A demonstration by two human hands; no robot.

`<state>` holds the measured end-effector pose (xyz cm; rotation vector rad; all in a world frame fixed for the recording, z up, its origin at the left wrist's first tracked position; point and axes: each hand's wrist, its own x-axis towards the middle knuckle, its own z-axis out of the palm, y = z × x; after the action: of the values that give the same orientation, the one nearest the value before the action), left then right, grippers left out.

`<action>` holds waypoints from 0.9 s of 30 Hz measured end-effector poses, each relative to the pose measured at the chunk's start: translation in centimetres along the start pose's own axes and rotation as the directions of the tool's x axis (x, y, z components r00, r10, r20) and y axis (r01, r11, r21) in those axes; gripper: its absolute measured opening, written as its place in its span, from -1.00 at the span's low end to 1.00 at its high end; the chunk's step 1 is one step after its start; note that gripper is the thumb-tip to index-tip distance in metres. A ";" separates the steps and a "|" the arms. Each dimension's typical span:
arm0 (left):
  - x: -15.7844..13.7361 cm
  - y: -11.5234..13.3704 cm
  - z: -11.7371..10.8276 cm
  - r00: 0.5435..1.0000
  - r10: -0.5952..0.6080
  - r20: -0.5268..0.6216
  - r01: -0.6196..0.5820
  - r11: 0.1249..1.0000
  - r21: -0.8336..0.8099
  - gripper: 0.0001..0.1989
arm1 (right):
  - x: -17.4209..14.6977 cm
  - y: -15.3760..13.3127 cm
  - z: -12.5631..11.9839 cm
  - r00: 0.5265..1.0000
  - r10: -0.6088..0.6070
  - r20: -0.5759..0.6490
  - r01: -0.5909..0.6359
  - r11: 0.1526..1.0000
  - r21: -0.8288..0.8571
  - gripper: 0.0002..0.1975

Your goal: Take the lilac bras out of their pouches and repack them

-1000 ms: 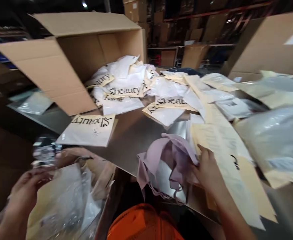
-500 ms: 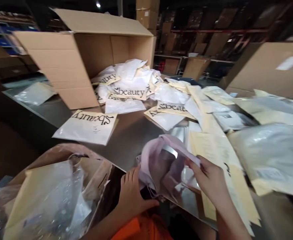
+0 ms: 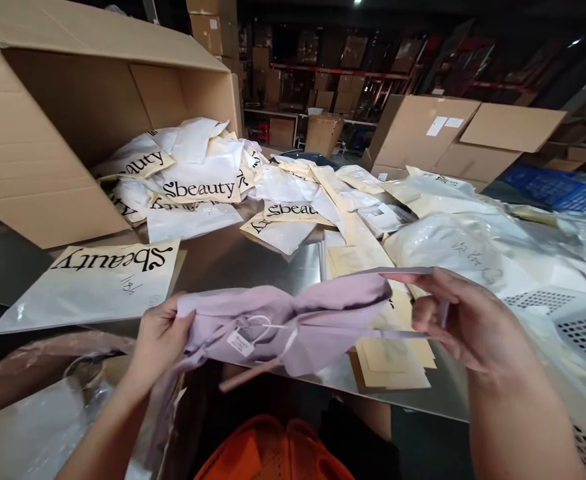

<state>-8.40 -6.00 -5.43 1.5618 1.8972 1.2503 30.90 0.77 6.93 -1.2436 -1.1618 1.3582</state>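
A lilac bra (image 3: pixel 343 303) is stretched sideways between my two hands, above the near edge of the metal table (image 3: pixel 213 267). My left hand (image 3: pixel 163 333) pinches its left end between thumb and fingers. On the other side, my right hand (image 3: pixel 463 320) grips the thin straps, fingers curled round them. A white tag (image 3: pixel 241 342) on a loop hangs at the middle of the bra. Below it, a narrow pinkish strip (image 3: pixel 250 375) sticks out to the left.
An open cardboard box (image 3: pixel 47 140) lies on its side, spilling printed bags (image 3: pixel 200 183). One printed bag (image 3: pixel 97 287) lies at left. Cream envelopes (image 3: pixel 393 363) and a stuffed plastic bag (image 3: pixel 447 250) are at right, beside a white perforated basket (image 3: pixel 583 327). A plastic-lined container (image 3: pixel 37 373) stands below left.
The bra has gone from a bunched loop to being pulled out wide. My left hand now pinches its end, and my right hand has moved right. The view has turned right.
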 end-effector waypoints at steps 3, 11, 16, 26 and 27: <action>2.0 2.0 -3.4 0.884 0.190 0.428 -0.247 0.966 0.081 -0.56 | -0.2 -0.2 -1.2 0.997 0.068 -0.024 -0.068 0.997 0.025 -0.63; 7.3 -1.0 1.2 0.964 -0.139 0.226 0.005 0.860 0.510 -0.65 | 6.5 5.2 -1.8 0.982 0.187 -0.039 -0.187 0.982 -0.004 -0.57; 5.4 -6.8 1.8 0.969 -0.227 -0.093 0.222 0.649 0.728 -0.49 | 8.2 11.9 -2.1 0.970 0.004 -0.244 -0.107 0.905 -0.411 -0.27; -1.3 -10.9 -2.2 0.939 -0.311 -0.148 0.288 0.472 0.833 -0.49 | 3.0 18.2 -1.4 0.784 -0.453 0.424 0.593 0.346 -0.727 -0.59; -1.9 -10.8 -2.4 0.935 -0.314 -0.164 0.301 0.460 0.835 -0.48 | 3.0 18.6 -0.9 0.761 -0.446 0.471 0.620 0.286 -0.731 -0.58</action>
<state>-15.90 -8.53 -13.42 1.4336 2.8469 0.0416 31.03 1.52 -11.88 -1.1538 -2.3276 0.2590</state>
